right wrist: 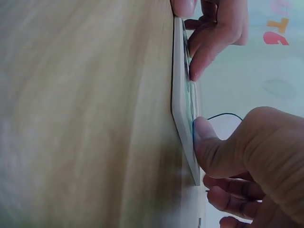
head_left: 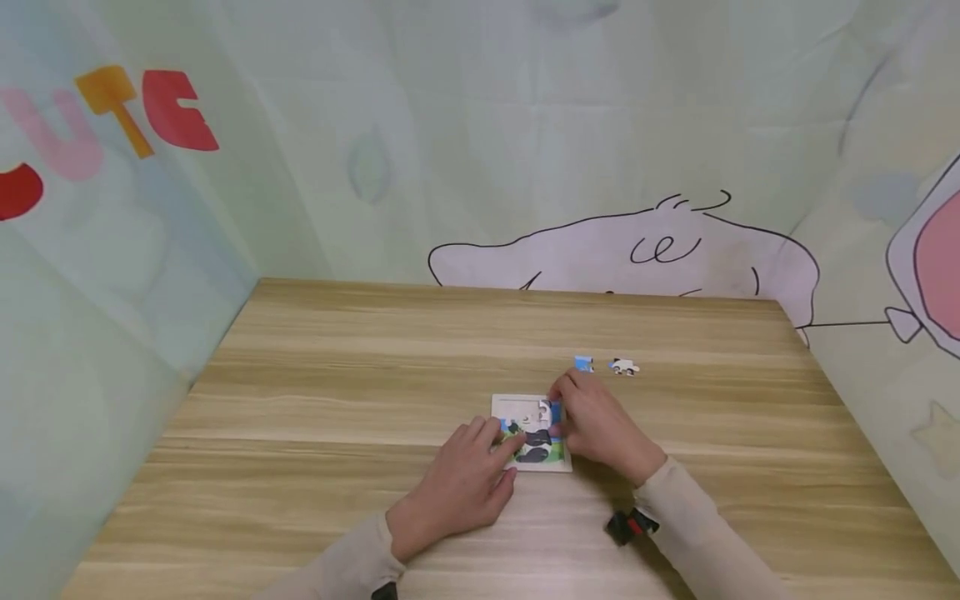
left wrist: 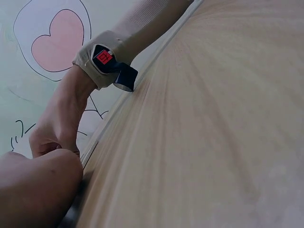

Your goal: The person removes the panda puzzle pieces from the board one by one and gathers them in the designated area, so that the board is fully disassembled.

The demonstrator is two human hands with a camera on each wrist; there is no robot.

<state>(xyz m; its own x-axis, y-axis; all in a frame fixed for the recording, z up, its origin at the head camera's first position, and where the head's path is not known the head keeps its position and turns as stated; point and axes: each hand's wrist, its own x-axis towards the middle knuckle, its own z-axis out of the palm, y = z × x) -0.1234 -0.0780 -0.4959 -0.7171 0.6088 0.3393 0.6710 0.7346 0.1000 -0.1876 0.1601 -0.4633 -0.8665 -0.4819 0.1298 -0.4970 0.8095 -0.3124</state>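
A small panda jigsaw puzzle (head_left: 534, 456) lies in a pale square frame (head_left: 561, 468) on the table. My left hand (head_left: 459, 479) rests at its left side, index finger stretched over the picture and thumb by the near edge. My right hand (head_left: 600, 421) pinches a blue-edged puzzle piece (head_left: 556, 412) at the upper right of the picture, thumb and index finger at either end of it. The right wrist view shows the right thumb (right wrist: 209, 147) low against the board (right wrist: 179, 90), partly covering the piece. A bare patch of backing shows at the picture's upper left.
Two loose pieces lie beyond the right hand: a blue one (head_left: 583, 363) and a white-and-black one (head_left: 624, 366). Wood-grain table (head_left: 337, 375) surrounds the frame. Printed cloth walls (head_left: 525, 125) stand along the back and both sides. A dark strap (head_left: 632, 527) hangs at the right wrist.
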